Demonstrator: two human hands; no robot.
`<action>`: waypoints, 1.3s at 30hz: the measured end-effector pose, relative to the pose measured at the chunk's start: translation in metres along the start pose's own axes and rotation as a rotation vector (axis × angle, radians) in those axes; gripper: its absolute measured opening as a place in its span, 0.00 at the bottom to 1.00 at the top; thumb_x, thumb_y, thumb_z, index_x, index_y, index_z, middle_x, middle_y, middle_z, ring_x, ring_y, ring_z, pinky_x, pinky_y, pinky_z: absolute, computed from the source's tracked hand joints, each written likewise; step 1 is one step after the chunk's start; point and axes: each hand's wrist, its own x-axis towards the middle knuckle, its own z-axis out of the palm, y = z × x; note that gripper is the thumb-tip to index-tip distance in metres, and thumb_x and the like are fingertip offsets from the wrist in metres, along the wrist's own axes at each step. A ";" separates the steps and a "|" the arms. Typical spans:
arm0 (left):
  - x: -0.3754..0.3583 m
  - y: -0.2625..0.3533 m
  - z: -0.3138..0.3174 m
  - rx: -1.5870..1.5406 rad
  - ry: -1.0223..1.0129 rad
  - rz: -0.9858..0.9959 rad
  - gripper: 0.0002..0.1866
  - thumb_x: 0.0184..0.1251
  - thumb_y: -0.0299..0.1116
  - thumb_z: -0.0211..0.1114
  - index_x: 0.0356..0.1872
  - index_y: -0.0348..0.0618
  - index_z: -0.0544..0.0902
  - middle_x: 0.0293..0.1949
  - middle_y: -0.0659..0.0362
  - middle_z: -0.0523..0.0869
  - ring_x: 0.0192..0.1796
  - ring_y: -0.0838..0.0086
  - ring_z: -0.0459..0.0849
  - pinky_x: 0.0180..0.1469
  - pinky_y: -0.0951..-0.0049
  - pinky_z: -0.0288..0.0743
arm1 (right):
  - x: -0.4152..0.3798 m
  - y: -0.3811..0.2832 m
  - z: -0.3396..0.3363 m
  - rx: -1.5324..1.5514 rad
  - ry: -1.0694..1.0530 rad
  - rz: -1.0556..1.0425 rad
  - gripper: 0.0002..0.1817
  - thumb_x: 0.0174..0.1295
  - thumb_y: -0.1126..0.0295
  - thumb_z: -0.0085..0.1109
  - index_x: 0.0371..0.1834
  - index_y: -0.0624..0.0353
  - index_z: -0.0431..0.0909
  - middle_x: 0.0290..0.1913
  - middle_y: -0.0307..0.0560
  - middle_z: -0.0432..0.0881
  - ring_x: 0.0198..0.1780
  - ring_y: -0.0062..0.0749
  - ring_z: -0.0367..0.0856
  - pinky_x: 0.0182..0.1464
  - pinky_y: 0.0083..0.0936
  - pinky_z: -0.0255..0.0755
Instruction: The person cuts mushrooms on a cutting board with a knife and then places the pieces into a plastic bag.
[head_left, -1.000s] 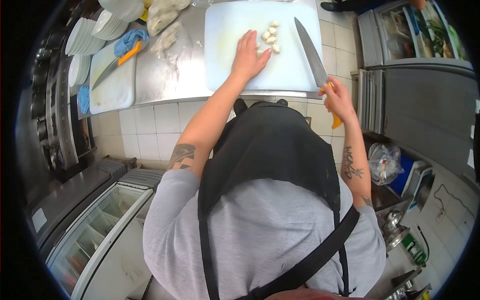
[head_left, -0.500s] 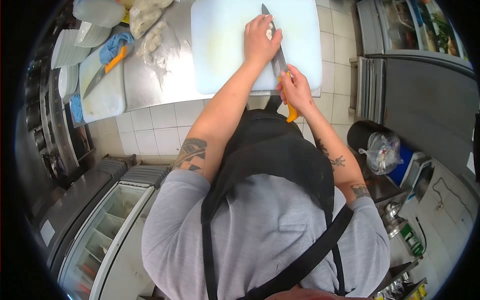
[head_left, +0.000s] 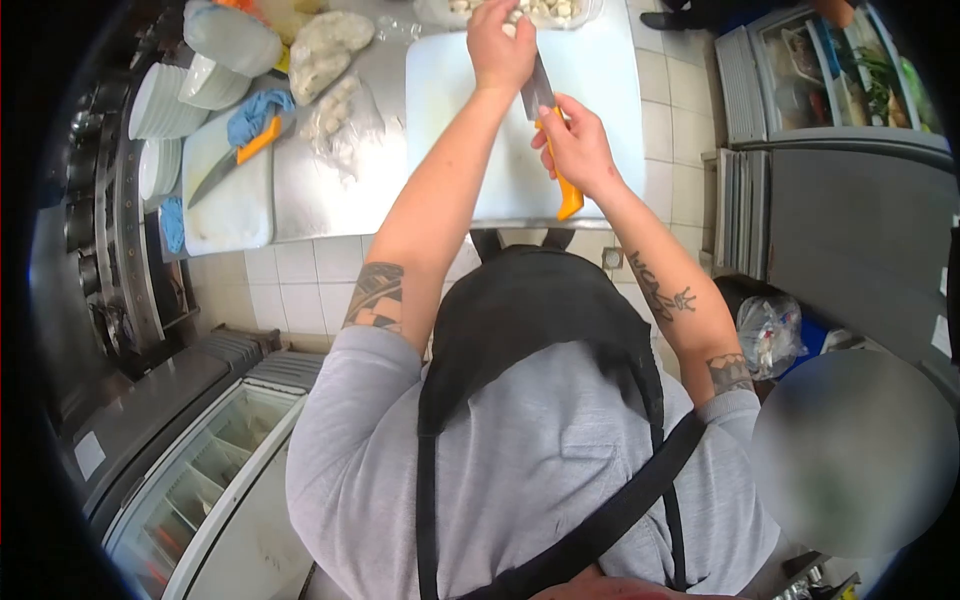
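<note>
- Steel surface (head_left: 330, 195) is carrying everything; its near edge is running just above the tiled wall, and its far side is cut off at frame top.
- White cutting board (head_left: 600, 110) is sitting at the near edge, w/ bare room open on its right half and lower left.
- 2nd board (head_left: 235, 205) is lying to the left, well apart, w/ a spare orange-handled knife (head_left: 240, 150) and a blue cloth (head_left: 255, 112) on it.
- Plate stacks (head_left: 165, 100) are crowding the far-left edge, partly lost in lens dark.
- Clear tub (head_left: 545, 10) of pale pieces is standing at the board's far end, mostly cut off; can't make out what the pieces are.
- Left hand (head_left: 500, 50) is reaching up to the tub, fingers curled together; whether they're clamped on a piece can't be told.
- Right hand (head_left: 572, 145) has fingers wrapped on the knife (head_left: 545, 105); the blade is pointing up-board, its tip hidden under the left hand, and the orange handle end is sticking out near the board's near edge.
</note>
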 end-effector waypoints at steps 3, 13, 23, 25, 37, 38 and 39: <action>0.073 0.004 0.012 0.019 -0.040 0.071 0.14 0.66 0.32 0.66 0.49 0.36 0.89 0.53 0.41 0.88 0.59 0.47 0.85 0.64 0.57 0.77 | 0.027 -0.054 0.001 0.016 0.023 -0.049 0.24 0.80 0.63 0.54 0.72 0.66 0.69 0.31 0.47 0.83 0.21 0.24 0.77 0.22 0.28 0.74; 0.141 -0.112 0.066 0.076 -0.340 -0.275 0.19 0.62 0.49 0.74 0.44 0.43 0.91 0.41 0.52 0.93 0.48 0.57 0.91 0.53 0.60 0.83 | 0.035 -0.051 -0.054 -0.106 0.154 0.152 0.27 0.78 0.60 0.58 0.74 0.63 0.70 0.33 0.46 0.83 0.20 0.22 0.74 0.21 0.25 0.71; 0.054 -0.054 -0.145 -0.034 -0.304 -0.533 0.14 0.70 0.42 0.72 0.42 0.40 0.89 0.32 0.54 0.92 0.35 0.71 0.88 0.43 0.68 0.81 | -0.030 0.061 -0.095 -0.125 0.092 0.084 0.28 0.78 0.62 0.62 0.76 0.64 0.72 0.29 0.40 0.81 0.20 0.16 0.72 0.21 0.19 0.66; 0.005 -0.053 -0.205 0.200 -0.514 -0.586 0.11 0.70 0.37 0.71 0.41 0.39 0.90 0.31 0.51 0.91 0.34 0.65 0.89 0.43 0.65 0.82 | -0.039 0.077 -0.095 -0.076 0.055 0.095 0.28 0.78 0.62 0.62 0.76 0.64 0.71 0.29 0.40 0.80 0.20 0.16 0.71 0.20 0.19 0.65; -0.045 -0.118 -0.256 0.893 -0.426 -0.303 0.31 0.67 0.28 0.68 0.73 0.45 0.77 0.80 0.46 0.67 0.80 0.43 0.64 0.79 0.53 0.64 | -0.032 0.095 -0.091 -0.123 0.013 0.154 0.33 0.79 0.62 0.61 0.81 0.63 0.64 0.28 0.41 0.79 0.19 0.20 0.72 0.19 0.23 0.69; -0.039 -0.108 -0.252 1.004 -0.448 -0.328 0.34 0.68 0.31 0.70 0.76 0.48 0.74 0.82 0.47 0.64 0.81 0.43 0.63 0.79 0.52 0.63 | -0.034 0.096 -0.091 -0.115 0.033 0.146 0.33 0.79 0.62 0.61 0.81 0.63 0.64 0.28 0.41 0.79 0.19 0.21 0.72 0.20 0.23 0.69; -0.029 -0.103 -0.249 1.010 -0.486 -0.378 0.37 0.67 0.34 0.72 0.78 0.49 0.71 0.82 0.46 0.64 0.81 0.43 0.63 0.80 0.52 0.64 | -0.035 0.096 -0.089 -0.107 0.052 0.140 0.32 0.79 0.62 0.61 0.81 0.62 0.65 0.28 0.40 0.79 0.20 0.21 0.72 0.20 0.23 0.69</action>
